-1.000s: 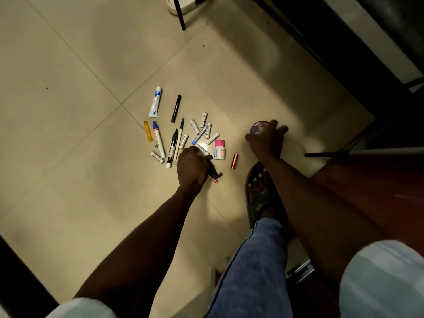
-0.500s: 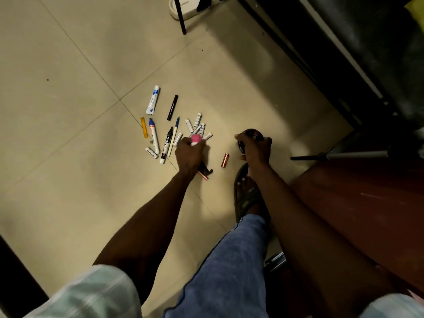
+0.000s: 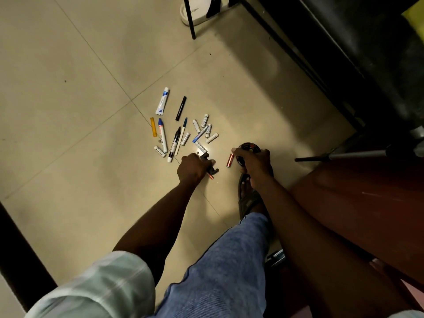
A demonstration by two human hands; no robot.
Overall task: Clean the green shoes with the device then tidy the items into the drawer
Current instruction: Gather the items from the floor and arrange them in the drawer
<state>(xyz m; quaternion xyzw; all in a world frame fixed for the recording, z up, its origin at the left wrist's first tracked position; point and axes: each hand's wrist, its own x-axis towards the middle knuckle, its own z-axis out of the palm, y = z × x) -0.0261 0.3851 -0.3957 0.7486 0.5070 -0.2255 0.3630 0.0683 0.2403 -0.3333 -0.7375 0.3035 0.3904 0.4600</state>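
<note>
Since half a second ago the pink-capped bottle has gone from the left hand [image 3: 193, 167]; that hand is now down on the floor [image 3: 91, 134], fingers curled round a small dark tool [image 3: 210, 169] with a copper-coloured tip. Right hand [image 3: 257, 165] is still clamped on a dark round container [image 3: 249, 149], held just beside a red battery [image 3: 230, 160] lying on the tile. Hands apart, battery between them.

Spread on the floor beyond the left hand: white-and-blue tube [image 3: 162, 103], black pen [image 3: 180, 108], yellow stick [image 3: 153, 130], blue-capped marker [image 3: 162, 134], black marker [image 3: 174, 144], thin blue-tipped pen [image 3: 181, 136], several white batteries [image 3: 204, 120] near each other.

Sandalled foot [image 3: 247, 198] just below the right hand. White shoe [image 3: 199, 10] at top edge, well apart from the pile. Green shoes and drawer: cannot tell where.
</note>
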